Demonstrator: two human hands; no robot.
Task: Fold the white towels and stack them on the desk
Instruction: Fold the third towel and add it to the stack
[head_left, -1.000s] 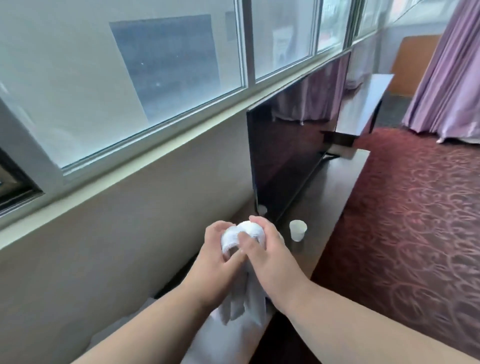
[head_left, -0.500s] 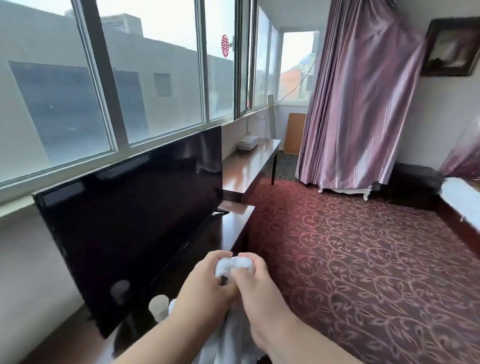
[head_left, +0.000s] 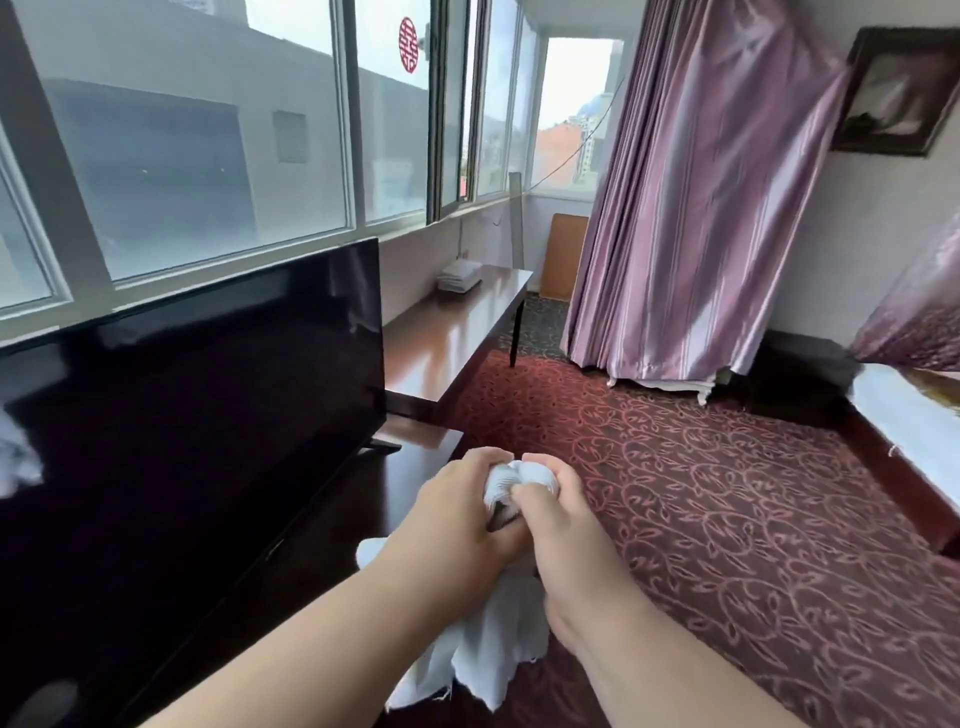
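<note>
A bunched white towel (head_left: 488, 644) hangs from both my hands at the bottom centre. My left hand (head_left: 457, 514) and my right hand (head_left: 558, 519) are shut on its gathered top, knuckles close together, with the rest of the cloth drooping below my wrists. Far ahead, a small stack of folded white towels (head_left: 460, 274) lies at the back of a glossy wooden desk (head_left: 457, 332) under the window.
A large black television (head_left: 197, 395) stands on a dark low cabinet (head_left: 415, 447) at my left. Red patterned carpet (head_left: 701, 493) covers the floor to the right. Purple curtains (head_left: 691, 208) hang ahead, and a bed edge (head_left: 904, 410) shows at far right.
My view has swung up and right from the wall and cabinet toward the room. Both hands keep their grip on the bunched towel; the paper cup has gone out of view.
</note>
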